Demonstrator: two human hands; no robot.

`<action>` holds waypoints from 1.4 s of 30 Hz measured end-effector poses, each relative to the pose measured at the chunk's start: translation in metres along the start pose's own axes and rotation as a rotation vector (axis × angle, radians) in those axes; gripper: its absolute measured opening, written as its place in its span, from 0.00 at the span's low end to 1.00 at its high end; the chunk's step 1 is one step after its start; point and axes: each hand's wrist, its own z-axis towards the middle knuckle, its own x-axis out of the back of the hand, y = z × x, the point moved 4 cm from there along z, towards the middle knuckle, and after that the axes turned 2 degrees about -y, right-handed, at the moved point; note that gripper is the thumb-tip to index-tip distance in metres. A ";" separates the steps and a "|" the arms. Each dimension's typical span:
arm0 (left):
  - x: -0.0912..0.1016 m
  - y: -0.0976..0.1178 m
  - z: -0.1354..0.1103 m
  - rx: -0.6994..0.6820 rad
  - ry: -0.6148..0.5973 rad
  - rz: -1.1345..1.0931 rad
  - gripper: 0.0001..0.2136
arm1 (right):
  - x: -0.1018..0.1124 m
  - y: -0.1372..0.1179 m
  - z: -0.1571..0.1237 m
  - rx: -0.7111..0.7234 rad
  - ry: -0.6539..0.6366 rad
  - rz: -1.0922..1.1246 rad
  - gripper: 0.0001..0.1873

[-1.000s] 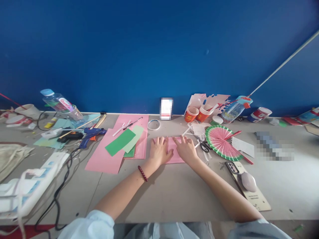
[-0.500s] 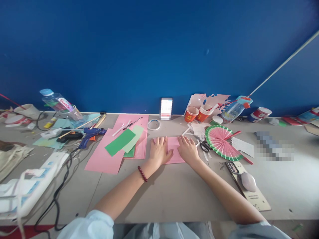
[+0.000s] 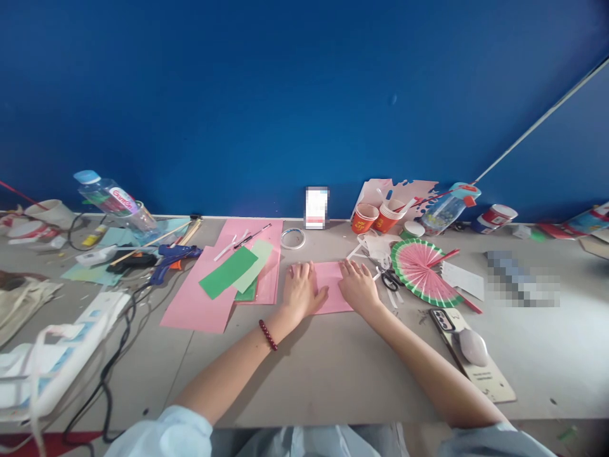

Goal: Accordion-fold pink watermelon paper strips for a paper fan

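A sheet of pink paper [image 3: 330, 289] lies flat on the table in front of me. My left hand [image 3: 301, 291] rests over its left edge, fingers spread and the thumb pointing inward across the sheet. Over the right edge lies my right hand [image 3: 360, 287], its fingers stretched out flat and pointing away from me. Both palms face down, and they cover the sheet's two side edges. Just beyond my right hand are black scissors [image 3: 391, 280] and white paper scraps [image 3: 379, 247]. A roll of tape [image 3: 292, 238] sits a little beyond my left hand.
Pink sheets [image 3: 190, 298] with green paper strips [image 3: 228, 273] lie on the left, near a blue glue gun [image 3: 174, 260] and a power strip [image 3: 71, 355]. To the right are a watermelon-patterned paper fan [image 3: 419, 270], red paper cups [image 3: 365, 219] and a phone [image 3: 492, 381] under a mouse [image 3: 472, 347].
My left hand has shifted very slightly to the left on the pink paper. My right hand stays in place.
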 end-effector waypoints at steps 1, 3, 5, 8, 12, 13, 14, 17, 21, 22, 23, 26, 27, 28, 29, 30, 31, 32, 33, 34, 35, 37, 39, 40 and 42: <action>0.000 0.000 0.000 0.001 -0.003 -0.006 0.31 | 0.000 0.000 0.000 -0.002 -0.005 0.003 0.26; -0.001 0.000 0.000 0.003 -0.003 -0.023 0.31 | -0.001 0.001 0.000 -0.007 -0.018 0.012 0.26; -0.001 -0.001 0.000 0.002 0.005 -0.040 0.31 | -0.001 0.004 0.000 -0.005 -0.019 0.028 0.26; 0.002 -0.005 0.000 -0.013 0.013 -0.071 0.30 | 0.001 0.007 0.000 0.018 0.014 0.057 0.25; 0.007 -0.014 0.005 -0.068 0.015 -0.091 0.21 | 0.006 0.012 0.002 0.047 0.093 0.095 0.20; 0.008 -0.017 0.007 -0.083 0.013 -0.089 0.18 | 0.006 0.013 0.003 0.045 0.116 0.104 0.19; 0.008 -0.020 0.009 -0.092 0.013 -0.084 0.15 | 0.007 0.014 0.004 0.039 0.137 0.112 0.17; 0.008 -0.027 0.013 -0.095 0.015 -0.080 0.12 | 0.007 0.018 0.005 0.021 0.179 0.145 0.14; 0.005 -0.032 0.017 -0.088 -0.008 -0.128 0.11 | 0.005 0.026 0.007 -0.006 0.229 0.261 0.11; 0.004 -0.033 0.017 -0.085 -0.018 -0.149 0.11 | 0.004 0.028 0.007 -0.011 0.242 0.291 0.10; 0.004 -0.034 0.018 -0.079 -0.028 -0.177 0.10 | 0.003 0.030 0.007 -0.011 0.252 0.319 0.10; 0.007 -0.038 0.021 -0.055 -0.072 -0.297 0.09 | -0.002 0.036 0.009 0.009 0.252 0.394 0.08; 0.009 -0.039 0.022 -0.053 -0.089 -0.342 0.09 | -0.004 0.037 0.010 0.023 0.248 0.422 0.08; 0.011 -0.040 0.023 -0.057 -0.106 -0.385 0.09 | -0.006 0.039 0.011 0.038 0.248 0.451 0.08; 0.014 -0.041 0.023 -0.064 -0.122 -0.428 0.09 | -0.007 0.040 0.013 0.056 0.253 0.484 0.09; 0.016 -0.042 0.024 -0.066 -0.139 -0.475 0.10 | -0.008 0.041 0.014 0.076 0.264 0.523 0.09; 0.018 -0.043 0.024 -0.060 -0.155 -0.526 0.10 | -0.007 0.043 0.016 0.096 0.279 0.570 0.08; 0.020 -0.045 0.024 -0.047 -0.173 -0.581 0.10 | -0.005 0.044 0.017 0.112 0.295 0.624 0.07; 0.021 -0.047 0.025 -0.031 -0.192 -0.637 0.10 | -0.003 0.046 0.018 0.123 0.306 0.682 0.07; 0.022 -0.050 0.025 -0.013 -0.213 -0.692 0.09 | 0.000 0.048 0.019 0.127 0.305 0.745 0.07; 0.023 -0.052 0.026 0.001 -0.233 -0.744 0.08 | 0.002 0.051 0.020 0.122 0.284 0.811 0.07; 0.026 -0.057 0.028 0.007 -0.280 -0.829 0.07 | 0.004 0.056 0.021 0.074 0.166 0.964 0.09; 0.032 -0.062 0.029 -0.011 -0.336 -0.885 0.07 | 0.001 0.061 0.021 -0.014 0.002 1.125 0.12; 0.036 -0.064 0.029 -0.023 -0.370 -0.906 0.08 | 0.000 0.063 0.020 -0.058 -0.064 1.202 0.14; 0.044 -0.068 0.029 -0.051 -0.435 -0.953 0.09 | -0.001 0.067 0.019 -0.116 -0.134 1.328 0.18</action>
